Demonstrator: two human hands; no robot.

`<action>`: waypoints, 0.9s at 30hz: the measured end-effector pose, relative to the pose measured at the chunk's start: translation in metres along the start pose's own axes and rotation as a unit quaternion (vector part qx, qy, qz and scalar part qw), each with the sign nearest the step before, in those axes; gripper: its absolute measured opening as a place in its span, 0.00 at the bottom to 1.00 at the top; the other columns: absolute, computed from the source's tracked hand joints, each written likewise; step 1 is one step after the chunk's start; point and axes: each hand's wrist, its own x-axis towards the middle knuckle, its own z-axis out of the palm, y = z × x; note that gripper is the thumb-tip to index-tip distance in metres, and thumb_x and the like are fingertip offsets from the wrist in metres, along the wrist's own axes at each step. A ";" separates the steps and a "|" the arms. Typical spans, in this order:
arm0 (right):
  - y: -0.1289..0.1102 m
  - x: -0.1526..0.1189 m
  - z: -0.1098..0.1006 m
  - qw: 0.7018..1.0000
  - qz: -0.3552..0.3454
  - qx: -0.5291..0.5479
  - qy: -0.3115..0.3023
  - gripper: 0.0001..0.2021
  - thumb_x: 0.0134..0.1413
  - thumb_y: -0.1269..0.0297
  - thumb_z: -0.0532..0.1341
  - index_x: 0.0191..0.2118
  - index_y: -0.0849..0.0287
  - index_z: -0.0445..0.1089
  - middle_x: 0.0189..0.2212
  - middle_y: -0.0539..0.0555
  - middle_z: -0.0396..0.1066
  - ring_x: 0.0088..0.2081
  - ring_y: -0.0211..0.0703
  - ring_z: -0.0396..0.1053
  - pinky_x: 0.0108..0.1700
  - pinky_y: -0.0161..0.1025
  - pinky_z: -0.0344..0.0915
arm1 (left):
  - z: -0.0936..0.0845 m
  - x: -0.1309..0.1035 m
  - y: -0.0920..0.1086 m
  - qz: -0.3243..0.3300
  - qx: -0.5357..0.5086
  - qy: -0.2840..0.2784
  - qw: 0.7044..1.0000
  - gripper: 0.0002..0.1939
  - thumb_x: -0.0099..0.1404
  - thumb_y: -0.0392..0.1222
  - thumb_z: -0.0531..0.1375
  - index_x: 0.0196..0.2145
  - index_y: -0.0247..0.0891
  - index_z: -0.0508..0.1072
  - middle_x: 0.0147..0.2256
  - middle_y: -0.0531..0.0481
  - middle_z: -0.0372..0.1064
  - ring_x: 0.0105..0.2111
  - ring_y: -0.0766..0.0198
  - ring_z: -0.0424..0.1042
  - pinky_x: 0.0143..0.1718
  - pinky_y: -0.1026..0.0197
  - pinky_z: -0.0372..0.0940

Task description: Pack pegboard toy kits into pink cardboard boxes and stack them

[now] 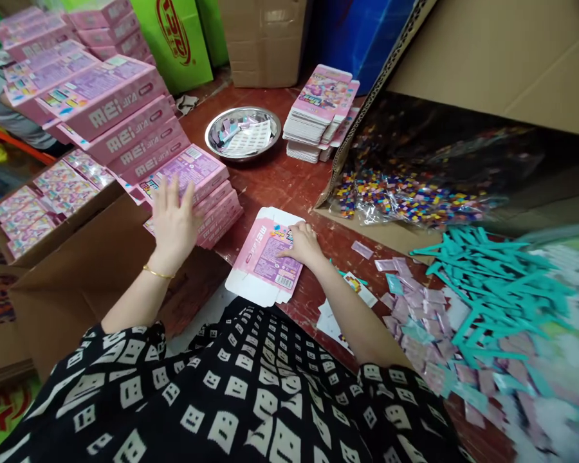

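Note:
A pink and purple cardboard box (265,247), flattened-looking with white end flaps out, lies on the reddish table in front of me. My right hand (305,244) rests on its right side, fingers curled over the edge; I cannot tell whether they grip it. To the left, my left hand (174,215) is raised with fingers spread, in front of a stack of finished-looking pink boxes (215,173). Nothing shows in that hand, and whether it touches the top box I cannot tell.
A steel bowl (212,138) with small packets and a printed sheet stands behind. Flat pink cartons (313,109) are piled beside an open carton with bagged colourful pieces (415,199). Teal plastic tools (502,283) and small pink packets (424,308) lie at right.

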 end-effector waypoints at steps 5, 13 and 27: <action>0.001 0.010 -0.029 0.997 0.015 0.082 0.004 0.18 0.38 0.61 0.77 0.36 0.62 0.75 0.38 0.57 0.73 0.40 0.49 0.71 0.47 0.49 0.70 | 0.057 -0.062 0.043 0.052 -0.047 -0.203 0.977 0.38 0.62 0.59 0.64 0.62 0.31 0.65 0.63 0.26 0.62 0.66 0.35 0.60 0.64 0.29 0.56; -0.029 -0.047 -0.122 0.883 -0.207 0.354 0.228 0.11 0.57 0.55 0.66 0.29 0.57 0.75 0.27 0.50 0.68 0.30 0.38 0.66 0.34 0.38 0.67 | 0.062 -0.031 0.120 -0.081 -0.403 -0.301 0.861 0.31 0.65 0.63 0.59 0.54 0.34 0.74 0.48 0.39 0.78 0.45 0.52 0.79 0.48 0.52 0.74; -0.013 -0.054 -0.082 0.909 -0.238 0.211 0.269 0.41 0.58 0.55 0.65 0.72 0.47 0.44 0.61 0.59 0.62 0.59 0.59 0.66 0.57 0.59 0.70 | 0.078 -0.003 0.076 0.037 -0.336 0.051 0.940 0.44 0.53 0.65 0.69 0.60 0.43 0.63 0.54 0.40 0.68 0.57 0.50 0.70 0.57 0.47 0.66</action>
